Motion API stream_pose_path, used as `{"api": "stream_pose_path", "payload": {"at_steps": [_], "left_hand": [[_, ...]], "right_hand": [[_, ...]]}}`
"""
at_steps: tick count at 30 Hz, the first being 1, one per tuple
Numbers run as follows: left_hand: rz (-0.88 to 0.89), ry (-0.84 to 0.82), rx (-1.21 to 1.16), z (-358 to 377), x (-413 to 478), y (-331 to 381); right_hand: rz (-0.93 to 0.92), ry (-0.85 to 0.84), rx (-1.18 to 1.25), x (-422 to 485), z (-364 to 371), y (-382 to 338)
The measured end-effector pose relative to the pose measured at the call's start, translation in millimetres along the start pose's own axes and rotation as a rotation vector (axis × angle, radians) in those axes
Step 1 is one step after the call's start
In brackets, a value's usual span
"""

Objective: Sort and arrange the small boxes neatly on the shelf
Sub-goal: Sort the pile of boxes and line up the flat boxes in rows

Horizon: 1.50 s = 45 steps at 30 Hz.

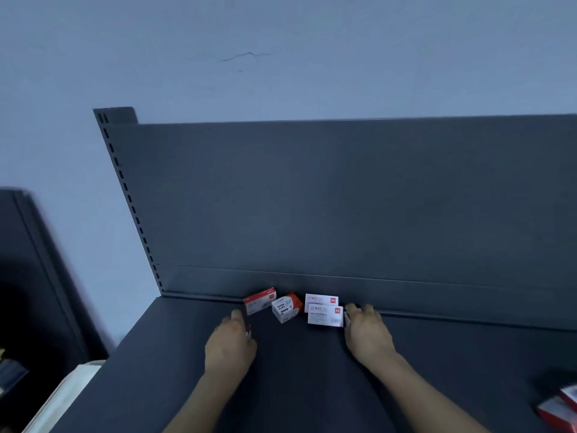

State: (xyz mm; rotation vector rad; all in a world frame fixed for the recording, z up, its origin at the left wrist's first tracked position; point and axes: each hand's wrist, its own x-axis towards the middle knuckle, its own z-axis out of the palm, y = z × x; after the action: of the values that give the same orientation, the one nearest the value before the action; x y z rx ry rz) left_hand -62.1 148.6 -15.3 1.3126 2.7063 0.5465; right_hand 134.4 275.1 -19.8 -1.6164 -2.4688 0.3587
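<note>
step in hand, by my read: pulling the loose boxes at the back of the shelf [187, 370] into one row, hands closing in from both sides.

left hand [230, 340] rests just left-front of the group, fingers curled. a dark sliver w/ a red corner shows at its thumb side, maybe a box; can't tell if it's held.

next the red-white box [260, 300], close to the back panel [343, 198], long axis l-r but tilted, right end further back. just beside it the paper clip box [286, 307], skewed, long axis diagonal, red end pointing back-right.

then the rear white box [321, 300] & front white box [325, 316], both long axis l-r, labels up, nearly square to the back edge, one just ahead of the other.

right hand [368, 332] sits at the front white box's right end, fingers bent over sth small & pale; grip unclear.

far right, spare boxes [559, 404] lie well apart.

next move prob calls for squaring the skewed paper clip box & the tilted red-white box to the back edge, like w/ like.
</note>
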Motion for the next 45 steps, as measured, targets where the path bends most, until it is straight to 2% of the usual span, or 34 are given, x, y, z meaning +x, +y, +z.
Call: {"api": "stream_pose_path", "payload": {"at_steps": [4,7,11,16,20,25,33,38,42,45], "left_hand": [[0.015,-0.019,0.022,-5,-7,0],[0.07,0.064,-0.033,-19,-12,17],[0.223,0.16,-0.146,-40,-17,69],[0.397,0.183,-0.215,-47,-33,151],[0.522,0.161,-0.306,-36,-65,229],[0.677,0.124,-0.36,-8,-120,338],[0.78,0.037,-0.407,53,-214,500],[0.764,-0.074,-0.264,97,-248,553],[0.714,-0.164,-0.113,123,-260,570],[0.712,-0.217,-0.116,139,-266,573]], "right_hand": [[0.019,0.009,0.013,-8,-3,-1],[0.016,0.029,0.041,-18,-12,-3],[-0.012,0.107,0.07,-34,-45,-1],[-0.061,0.207,0.082,-63,-102,33],[-0.016,0.267,0.099,-92,-142,93],[0.07,0.333,0.078,-128,-182,202],[0.158,0.351,0.025,-182,-237,378],[0.182,0.295,-0.007,-194,-238,440],[0.193,0.22,-0.01,-201,-216,457],[0.228,0.205,-0.028,-204,-203,464]]}}
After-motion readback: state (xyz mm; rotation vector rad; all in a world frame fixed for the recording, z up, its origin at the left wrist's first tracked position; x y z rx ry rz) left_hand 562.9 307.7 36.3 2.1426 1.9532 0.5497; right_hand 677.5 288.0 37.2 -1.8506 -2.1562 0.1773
